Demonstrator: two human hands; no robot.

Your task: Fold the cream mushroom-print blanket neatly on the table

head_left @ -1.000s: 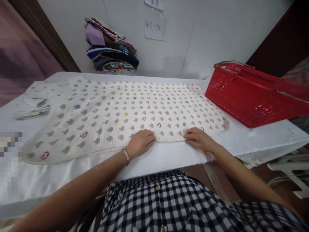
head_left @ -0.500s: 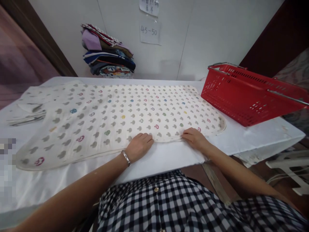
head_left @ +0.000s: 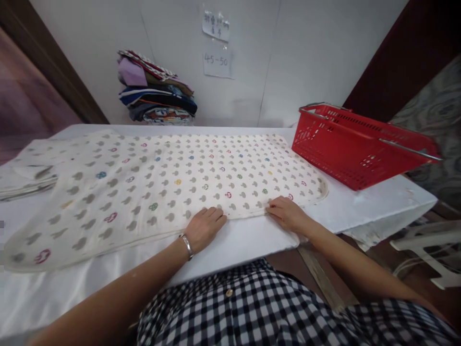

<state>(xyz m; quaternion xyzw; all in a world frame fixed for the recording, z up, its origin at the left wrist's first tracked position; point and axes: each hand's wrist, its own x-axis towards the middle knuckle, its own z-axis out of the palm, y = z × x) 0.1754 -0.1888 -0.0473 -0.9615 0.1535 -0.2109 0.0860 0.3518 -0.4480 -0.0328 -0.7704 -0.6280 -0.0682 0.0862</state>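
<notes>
A cream cloth (head_left: pixel 201 178) printed with grey and coloured mushrooms lies spread over the white table, its sleeve-like part bunched at the far left. My left hand (head_left: pixel 205 228), with a silver bracelet at the wrist, has its fingers pressed together on the cloth's near edge. Further right on the same edge is my right hand (head_left: pixel 288 214), its thumb and fingers pinching the layered hem. The fingertips of both hands partly hide the edge. A short stretch of hem shows between the two hands.
At the table's (head_left: pixel 389 197) back right stands a red plastic basket (head_left: pixel 360 149) with metal handles. A pile of folded clothes (head_left: pixel 158 91) rests at the back left by the wall. Paper notes (head_left: pixel 217 64) hang on the wall. A white plastic stool (head_left: pixel 432 250) stands at the lower right.
The whole view has shifted slightly, with the table and basket now lower and further left. Both hands remain at the near edge of the cloth, which lies much as before.
</notes>
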